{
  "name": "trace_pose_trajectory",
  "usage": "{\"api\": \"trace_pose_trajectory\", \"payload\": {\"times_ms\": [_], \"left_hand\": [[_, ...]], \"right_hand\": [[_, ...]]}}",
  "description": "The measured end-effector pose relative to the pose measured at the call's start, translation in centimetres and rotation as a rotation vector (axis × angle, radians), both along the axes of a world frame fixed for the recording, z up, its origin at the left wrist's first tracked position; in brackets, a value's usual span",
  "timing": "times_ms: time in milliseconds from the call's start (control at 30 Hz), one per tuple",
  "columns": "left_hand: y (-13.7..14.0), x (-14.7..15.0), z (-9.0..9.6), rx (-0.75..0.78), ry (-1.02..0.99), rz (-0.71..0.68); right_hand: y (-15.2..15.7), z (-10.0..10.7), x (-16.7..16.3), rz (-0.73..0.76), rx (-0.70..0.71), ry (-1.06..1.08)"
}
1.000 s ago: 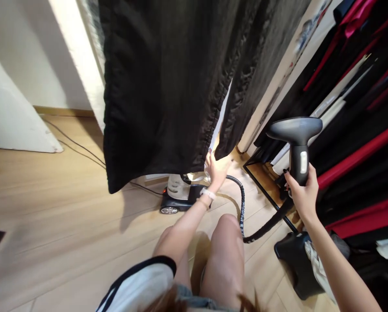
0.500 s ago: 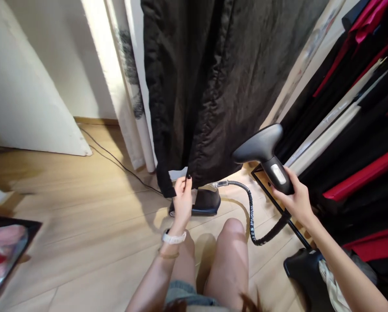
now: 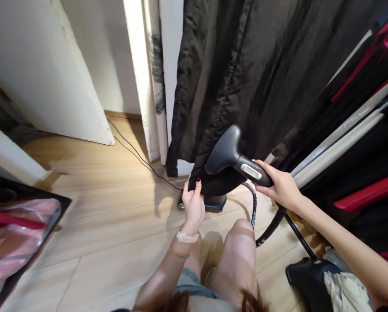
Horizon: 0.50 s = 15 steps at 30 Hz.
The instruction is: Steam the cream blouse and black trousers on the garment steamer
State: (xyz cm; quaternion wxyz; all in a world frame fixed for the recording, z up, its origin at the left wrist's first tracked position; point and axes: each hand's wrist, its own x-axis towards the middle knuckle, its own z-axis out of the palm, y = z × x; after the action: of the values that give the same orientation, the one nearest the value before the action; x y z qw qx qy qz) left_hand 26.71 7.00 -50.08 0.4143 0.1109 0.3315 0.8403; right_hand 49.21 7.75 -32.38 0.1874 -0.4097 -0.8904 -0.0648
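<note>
A black garment (image 3: 233, 78) hangs down in front of me, its lower part creased along a seam. My left hand (image 3: 194, 203) pinches its bottom hem and wears a white watch at the wrist. My right hand (image 3: 283, 185) is wrapped round the handle of a garment steamer (image 3: 226, 149). The dark steamer head lies against or just in front of the cloth, above and right of my left hand. From the handle a black hose (image 3: 273, 225) loops down toward the steamer base (image 3: 216, 203) on the floor, which is partly hidden by the hem and my left hand.
Dark and red clothes (image 3: 363, 173) hang close on the right. A black bin-like object (image 3: 311, 281) with pale cloth stands at lower right. A power cord (image 3: 138, 158) crosses the wooden floor (image 3: 109, 242). On the left are a white door panel (image 3: 73, 86) and a pink plastic-wrapped item (image 3: 25, 242).
The steamer head has moved left and onto the garment's lower part. My left hand has gathered the hem and pulls it slightly aside. The whole view has shifted left.
</note>
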Motion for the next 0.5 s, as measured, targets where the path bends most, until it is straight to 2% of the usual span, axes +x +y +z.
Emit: {"api": "trace_pose_trajectory", "payload": {"times_ms": [200,367,500], "left_hand": [[-1.7,0.0,0.6,-0.023,0.073,-0.015],[-2.0,-0.3,0.4,-0.015,0.061,-0.048],[-2.2,-0.5,0.2,-0.047,0.051,-0.043]], "right_hand": [[1.3,3.6,-1.5,-0.174,0.253,0.103],[2.1,7.0,-2.0,-0.149,0.303,0.02],[2.9,9.6,-2.3,-0.229,0.468,0.172]]}}
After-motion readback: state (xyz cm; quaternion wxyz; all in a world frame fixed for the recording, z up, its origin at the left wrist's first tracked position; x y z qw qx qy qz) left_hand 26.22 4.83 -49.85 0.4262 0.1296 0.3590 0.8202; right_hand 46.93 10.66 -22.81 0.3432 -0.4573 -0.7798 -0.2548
